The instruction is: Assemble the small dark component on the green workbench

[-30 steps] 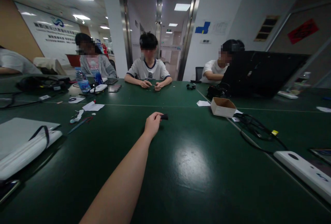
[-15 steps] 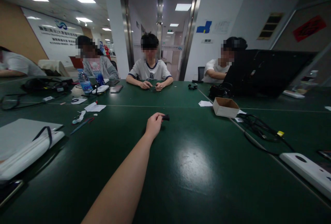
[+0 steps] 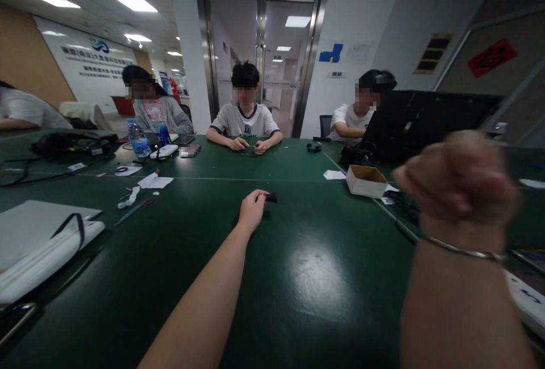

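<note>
Over the middle of the green table (image 3: 272, 261), my left hand (image 3: 252, 210) is closed around a small black object (image 3: 271, 197). A short dark end of it sticks out to the right of the fingers; its kind I cannot make out. My right hand (image 3: 460, 181) is raised close to the camera on the right, blurred, with the fingers curled into a fist. A thin metal bracelet (image 3: 464, 250) circles that wrist. Whether anything is inside the fist is hidden. The two hands are well apart.
A small open cardboard box (image 3: 365, 183) stands right of centre, with dark monitors (image 3: 426, 122) behind it. On the left lie a laptop (image 3: 46, 216), paper scraps (image 3: 155, 181) and a water bottle (image 3: 138, 141). A power strip (image 3: 528, 301) is at right. Several people sit around the table.
My right hand has come into view on the right, raised and curled. My left hand still holds the black object in nearly the same spot. The view has shifted slightly.
</note>
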A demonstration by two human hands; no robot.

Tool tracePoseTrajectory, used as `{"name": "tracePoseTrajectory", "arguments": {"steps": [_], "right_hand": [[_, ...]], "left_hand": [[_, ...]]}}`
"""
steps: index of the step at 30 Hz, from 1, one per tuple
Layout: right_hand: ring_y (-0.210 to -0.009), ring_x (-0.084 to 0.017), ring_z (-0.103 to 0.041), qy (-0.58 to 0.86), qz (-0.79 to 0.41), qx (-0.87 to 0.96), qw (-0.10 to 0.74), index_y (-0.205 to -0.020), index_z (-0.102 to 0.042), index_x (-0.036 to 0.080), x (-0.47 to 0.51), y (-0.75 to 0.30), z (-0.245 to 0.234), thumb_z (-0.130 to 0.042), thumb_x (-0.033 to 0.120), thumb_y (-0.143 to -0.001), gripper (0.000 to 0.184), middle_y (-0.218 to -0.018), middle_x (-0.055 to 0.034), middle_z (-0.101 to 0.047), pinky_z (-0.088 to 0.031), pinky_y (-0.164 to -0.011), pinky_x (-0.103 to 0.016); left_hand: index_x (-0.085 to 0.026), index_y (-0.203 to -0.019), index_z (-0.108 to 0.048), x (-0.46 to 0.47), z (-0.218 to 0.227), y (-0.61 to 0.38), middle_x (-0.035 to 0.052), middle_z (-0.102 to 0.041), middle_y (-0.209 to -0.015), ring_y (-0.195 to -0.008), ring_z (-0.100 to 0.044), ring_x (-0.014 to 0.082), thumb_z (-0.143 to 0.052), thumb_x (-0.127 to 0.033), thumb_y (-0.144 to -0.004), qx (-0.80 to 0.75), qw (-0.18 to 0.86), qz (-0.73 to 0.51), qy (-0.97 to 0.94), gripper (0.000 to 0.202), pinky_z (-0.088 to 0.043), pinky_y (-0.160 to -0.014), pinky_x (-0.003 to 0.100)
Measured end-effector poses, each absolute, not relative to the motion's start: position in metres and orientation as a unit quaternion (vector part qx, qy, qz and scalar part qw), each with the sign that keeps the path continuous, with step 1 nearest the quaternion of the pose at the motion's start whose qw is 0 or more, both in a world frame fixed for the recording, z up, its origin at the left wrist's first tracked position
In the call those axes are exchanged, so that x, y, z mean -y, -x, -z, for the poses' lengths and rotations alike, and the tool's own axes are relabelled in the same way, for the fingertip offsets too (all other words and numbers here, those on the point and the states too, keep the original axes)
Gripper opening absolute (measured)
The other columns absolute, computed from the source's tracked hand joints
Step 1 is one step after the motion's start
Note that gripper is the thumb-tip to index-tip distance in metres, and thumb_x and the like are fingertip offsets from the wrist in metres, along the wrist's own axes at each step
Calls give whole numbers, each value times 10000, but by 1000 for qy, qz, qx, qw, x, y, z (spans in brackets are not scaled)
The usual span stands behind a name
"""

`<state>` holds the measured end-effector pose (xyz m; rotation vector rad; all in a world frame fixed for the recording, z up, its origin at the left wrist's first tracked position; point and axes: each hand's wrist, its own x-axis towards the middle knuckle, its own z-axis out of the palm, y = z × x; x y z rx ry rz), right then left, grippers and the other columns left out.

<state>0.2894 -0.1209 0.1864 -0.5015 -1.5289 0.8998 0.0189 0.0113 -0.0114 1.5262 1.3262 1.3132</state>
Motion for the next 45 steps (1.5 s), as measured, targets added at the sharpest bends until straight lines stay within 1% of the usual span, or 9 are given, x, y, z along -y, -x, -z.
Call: {"name": "tracePoseTrajectory", "arguments": {"steps": [3,7,11,16,23,30,37,42,45], "right_hand": [[-350,-21,-243,209,-493,609,585,-590,-424,195,76,-246,-142,-886,424,-626,517,-461,109,-405,-352,-435,-195],[-371,-36,-333,350,-576,518,527,-629,-501,187,18,-196,-51,-889,507,-543,510,-502,58,-512,-347,-399,-194],[-365,-61,-390,409,-510,513,557,-669,-575,170,-4,-185,-1,-835,538,-590,458,-549,0,-587,-341,-359,-206],[-345,-95,-444,447,-449,495,594,-784,-604,181,-9,-191,3,-680,619,-731,448,-515,11,-573,-380,-335,-209],[-413,-109,-544,396,-533,543,514,-926,-587,187,-6,-170,-2,-701,594,-727,467,-592,15,-615,-409,-374,-186],[-385,-88,-492,372,-568,520,518,-919,-568,188,-4,-159,2,-709,439,-687,370,-555,60,-562,-388,-384,-188],[-416,-96,-509,362,-600,489,519,-915,-542,207,-3,-164,1,-643,309,-657,295,-590,67,-563,-424,-419,-205],[-423,-108,-514,357,-607,483,520,-903,-537,218,-1,-164,0,-604,249,-655,259,-576,75,-537,-428,-420,-214],[-435,-110,-516,351,-611,482,521,-897,-524,223,1,-165,-2,-609,248,-667,246,-601,65,-559,-434,-429,-217]], "left_hand": [[-191,-952,-709,-9,9,-19,25,-639,-748,-684,-568,152,-444,-283,-863,-518,354,-505,-592,295,-415,-627,249],[-185,-938,-705,-7,7,-20,25,-638,-741,-685,-570,149,-441,-283,-868,-519,350,-508,-591,291,-419,-632,244],[-184,-932,-701,-8,7,-21,27,-642,-761,-686,-566,146,-437,-273,-867,-518,349,-508,-594,286,-414,-624,240],[-184,-957,-700,-6,4,-21,38,-658,-807,-729,-586,150,-433,-261,-865,-500,373,-511,-591,293,-419,-622,232],[-194,-980,-678,-4,4,-21,22,-655,-840,-666,-562,127,-437,-242,-871,-490,363,-514,-603,269,-425,-614,231],[-172,-1138,-572,-5,7,-21,-38,-499,-568,-519,-489,120,-425,-329,-925,-500,375,-526,-576,302,-358,-517,222],[-202,-1171,-524,-7,10,-21,-36,-566,-704,-545,-517,96,-476,-225,-857,-480,396,-516,-588,319,-391,-542,214],[-197,-1156,-530,-8,11,-21,-46,-532,-602,-505,-490,110,-458,-290,-888,-508,392,-489,-591,293,-344,-504,222],[-208,-1162,-535,-8,11,-21,-35,-572,-670,-534,-517,110,-464,-308,-886,-502,391,-486,-600,302,-375,-534,228]]}}
